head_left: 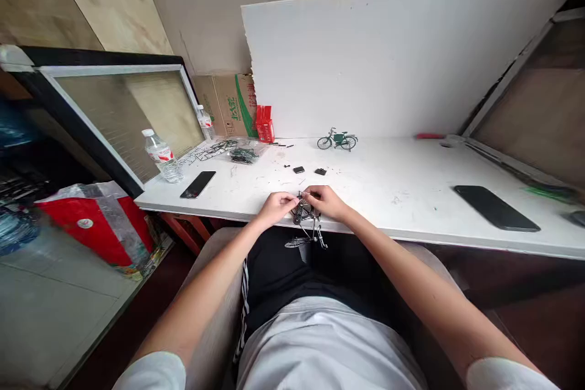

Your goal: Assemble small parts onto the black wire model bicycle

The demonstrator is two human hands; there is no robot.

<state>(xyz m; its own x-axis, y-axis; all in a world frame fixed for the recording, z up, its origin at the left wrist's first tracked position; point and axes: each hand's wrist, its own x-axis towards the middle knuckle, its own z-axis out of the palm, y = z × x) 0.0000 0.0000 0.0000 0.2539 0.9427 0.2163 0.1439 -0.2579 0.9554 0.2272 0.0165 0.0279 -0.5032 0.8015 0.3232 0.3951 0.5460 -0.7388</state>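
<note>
My left hand (275,207) and my right hand (328,202) meet at the front edge of the white table (393,177), both closed on a small black metal bicycle model (305,225). Its wheel sits between my fingers and the rest of the frame hangs down below the table edge, over my lap. A finished green bicycle model (337,140) stands upright at the back of the table. Two small black parts (298,169) (320,172) lie just beyond my hands.
A black phone (198,184) lies at the left, a second phone (496,208) at the right. A water bottle (159,155), a clear bag of parts (242,151), a red box (264,124) and a cardboard carton (231,105) stand at back left. A white board (402,55) backs the table.
</note>
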